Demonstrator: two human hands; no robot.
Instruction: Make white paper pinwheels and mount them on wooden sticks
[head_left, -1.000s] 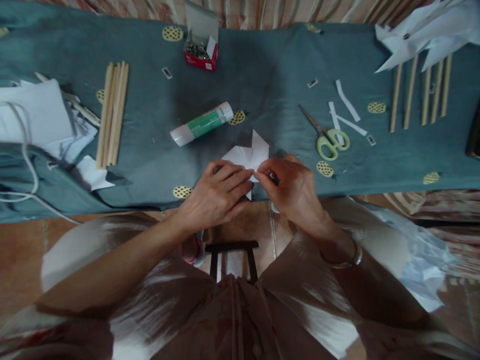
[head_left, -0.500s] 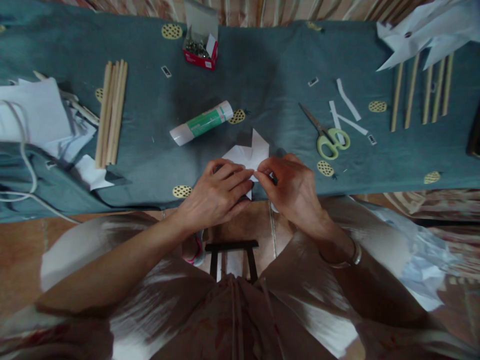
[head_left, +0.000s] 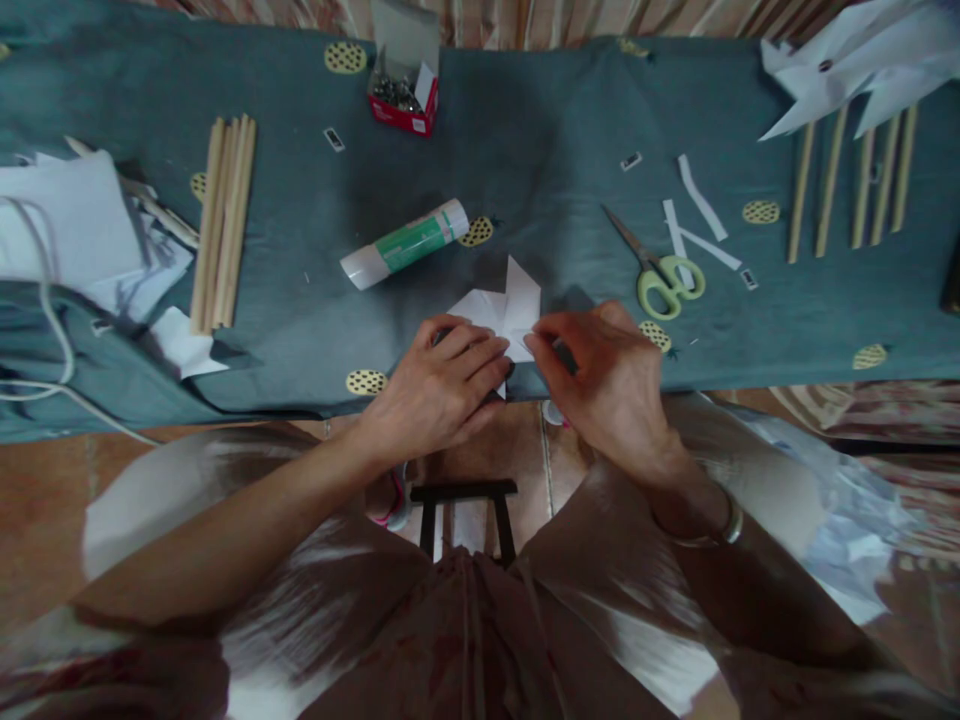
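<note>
Treat folded paper (head_left: 523,300) as probably light, crisp and easily creased, holding by edges, now beneath spread left grip (head_left: 440,382), seemingly pinched in right grip (head_left: 611,375).

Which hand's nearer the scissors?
Right. The right hand is just below and left of the scissors in the view, fingers at the white paper; the left hand is farther left, over the paper.

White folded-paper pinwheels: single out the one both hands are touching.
The white pinwheel, front and centre, between the left hand and right hand; the other pinwheels, untouched at upper right, lie over slim wooden sticks.
</note>
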